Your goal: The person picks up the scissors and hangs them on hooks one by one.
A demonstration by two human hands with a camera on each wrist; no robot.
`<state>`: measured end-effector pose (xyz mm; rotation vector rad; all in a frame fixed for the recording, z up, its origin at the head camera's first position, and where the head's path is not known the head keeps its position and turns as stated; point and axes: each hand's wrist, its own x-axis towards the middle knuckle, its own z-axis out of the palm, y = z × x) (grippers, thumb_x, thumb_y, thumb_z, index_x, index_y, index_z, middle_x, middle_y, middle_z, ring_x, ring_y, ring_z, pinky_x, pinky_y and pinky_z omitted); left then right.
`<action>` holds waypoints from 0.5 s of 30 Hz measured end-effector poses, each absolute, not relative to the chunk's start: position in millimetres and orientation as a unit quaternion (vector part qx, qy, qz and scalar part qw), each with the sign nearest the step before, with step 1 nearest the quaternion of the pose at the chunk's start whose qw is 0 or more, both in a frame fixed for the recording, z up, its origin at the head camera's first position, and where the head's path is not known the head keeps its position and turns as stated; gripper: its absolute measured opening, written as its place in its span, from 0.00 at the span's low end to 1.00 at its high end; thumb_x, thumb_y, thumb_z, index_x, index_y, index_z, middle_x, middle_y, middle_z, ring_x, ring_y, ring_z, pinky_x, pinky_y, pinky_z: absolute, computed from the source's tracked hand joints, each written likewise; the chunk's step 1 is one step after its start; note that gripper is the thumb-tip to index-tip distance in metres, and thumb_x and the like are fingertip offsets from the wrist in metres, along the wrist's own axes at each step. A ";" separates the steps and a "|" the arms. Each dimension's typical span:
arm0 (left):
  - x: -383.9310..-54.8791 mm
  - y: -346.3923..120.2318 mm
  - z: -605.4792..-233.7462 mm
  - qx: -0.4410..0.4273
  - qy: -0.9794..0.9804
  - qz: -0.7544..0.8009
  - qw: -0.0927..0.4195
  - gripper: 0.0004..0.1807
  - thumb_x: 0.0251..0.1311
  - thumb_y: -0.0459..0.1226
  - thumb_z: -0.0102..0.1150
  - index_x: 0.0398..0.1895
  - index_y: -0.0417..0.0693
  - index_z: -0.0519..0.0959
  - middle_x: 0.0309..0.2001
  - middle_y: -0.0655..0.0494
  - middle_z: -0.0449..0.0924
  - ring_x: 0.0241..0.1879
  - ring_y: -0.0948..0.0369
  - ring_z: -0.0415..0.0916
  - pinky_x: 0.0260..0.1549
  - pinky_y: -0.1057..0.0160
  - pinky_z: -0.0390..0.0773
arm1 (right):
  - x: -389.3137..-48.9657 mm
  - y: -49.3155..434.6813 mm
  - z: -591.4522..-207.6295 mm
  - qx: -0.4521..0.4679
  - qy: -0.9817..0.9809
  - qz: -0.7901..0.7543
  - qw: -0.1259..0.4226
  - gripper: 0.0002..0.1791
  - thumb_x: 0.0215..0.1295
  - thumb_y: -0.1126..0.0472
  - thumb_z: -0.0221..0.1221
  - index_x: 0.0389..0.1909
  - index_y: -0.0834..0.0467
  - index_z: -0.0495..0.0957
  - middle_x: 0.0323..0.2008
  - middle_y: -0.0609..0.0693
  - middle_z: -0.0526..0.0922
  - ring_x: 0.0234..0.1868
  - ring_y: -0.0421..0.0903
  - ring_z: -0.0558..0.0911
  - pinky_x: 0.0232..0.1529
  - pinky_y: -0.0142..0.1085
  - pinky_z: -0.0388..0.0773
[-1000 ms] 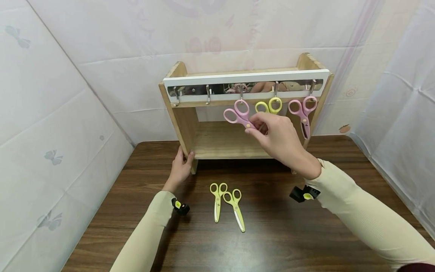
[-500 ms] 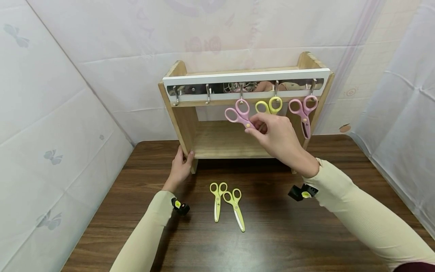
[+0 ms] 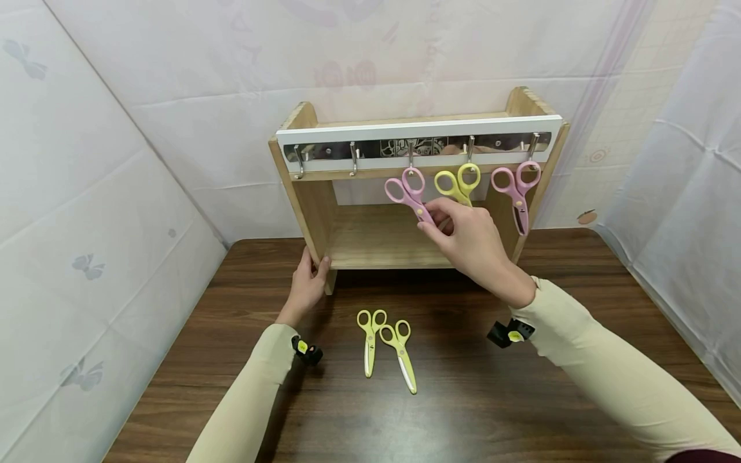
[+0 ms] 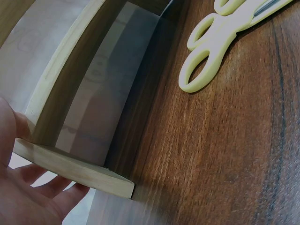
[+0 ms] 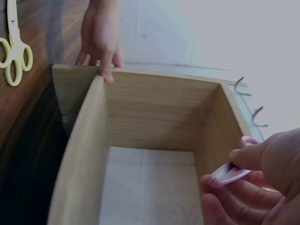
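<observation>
My right hand (image 3: 475,241) pinches a pair of pink scissors (image 3: 415,204) by the blades, between thumb and fingers. Its upper finger loop is at the tip of the middle hook (image 3: 411,153) on the rack's white rail. In the right wrist view the fingers cover part of these scissors (image 5: 229,176). Low on the left, my left hand (image 3: 307,289) grips the side panel of the wooden rack (image 3: 315,222), thumb at the front and fingers outside. Yellow scissors (image 3: 458,188) hang from the hook just right, their blades behind my right hand. Another pink pair (image 3: 519,200) hangs from the far-right hook.
Two yellow scissors, one on the left (image 3: 370,337) and one on the right (image 3: 401,350), lie on the brown table (image 3: 475,399) before the rack. Two hooks on the left, one (image 3: 299,162) at the end, bear nothing. Pale sheets (image 3: 173,58) hang behind and beside the table.
My right hand has come down and left a little, and the pink scissors it holds tilt slightly more upright. More of the hanging yellow scissors shows. My left hand has stayed on the rack.
</observation>
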<state>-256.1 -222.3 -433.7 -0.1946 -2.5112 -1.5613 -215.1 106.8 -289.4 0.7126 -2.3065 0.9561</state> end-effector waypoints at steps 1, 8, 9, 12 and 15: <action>-255.9 -222.3 -433.4 -0.066 -0.844 -0.525 0.088 0.30 0.81 0.44 0.45 0.81 0.51 0.53 0.72 0.36 0.64 0.69 0.41 0.67 0.60 0.39 0.76 | -215.5 106.4 -291.9 0.262 -0.856 0.355 0.270 0.07 0.67 0.61 0.70 0.43 0.58 0.86 0.28 0.47 0.86 0.25 0.40 0.82 0.28 0.37 0.77; -255.5 -221.3 -431.5 -0.062 -0.843 -0.528 0.085 0.30 0.81 0.43 0.45 0.81 0.51 0.53 0.72 0.36 0.64 0.69 0.41 0.68 0.60 0.40 0.76 | -218.0 103.6 -308.6 0.238 -0.863 0.360 0.263 0.07 0.69 0.60 0.68 0.43 0.59 0.86 0.29 0.49 0.87 0.25 0.42 0.84 0.26 0.39 0.77; -255.7 -221.3 -431.5 -0.061 -0.843 -0.528 0.085 0.30 0.81 0.43 0.45 0.81 0.51 0.53 0.72 0.36 0.64 0.69 0.42 0.68 0.60 0.40 0.76 | -218.4 103.3 -310.1 0.235 -0.863 0.362 0.263 0.07 0.69 0.60 0.68 0.42 0.58 0.86 0.29 0.49 0.87 0.25 0.42 0.84 0.27 0.39 0.77; -255.9 -220.9 -431.3 -0.059 -0.843 -0.528 0.085 0.30 0.81 0.43 0.45 0.81 0.52 0.53 0.72 0.36 0.64 0.69 0.42 0.68 0.59 0.40 0.76 | -220.5 102.4 -314.2 0.234 -0.861 0.367 0.263 0.06 0.70 0.60 0.66 0.42 0.58 0.86 0.29 0.48 0.87 0.26 0.43 0.84 0.28 0.40 0.77; -256.0 -220.6 -431.4 -0.059 -0.843 -0.528 0.086 0.30 0.81 0.42 0.45 0.81 0.52 0.53 0.72 0.36 0.64 0.69 0.41 0.68 0.59 0.40 0.76 | -222.2 101.8 -316.0 0.236 -0.857 0.374 0.265 0.06 0.70 0.61 0.66 0.42 0.59 0.86 0.28 0.48 0.87 0.23 0.42 0.84 0.27 0.39 0.77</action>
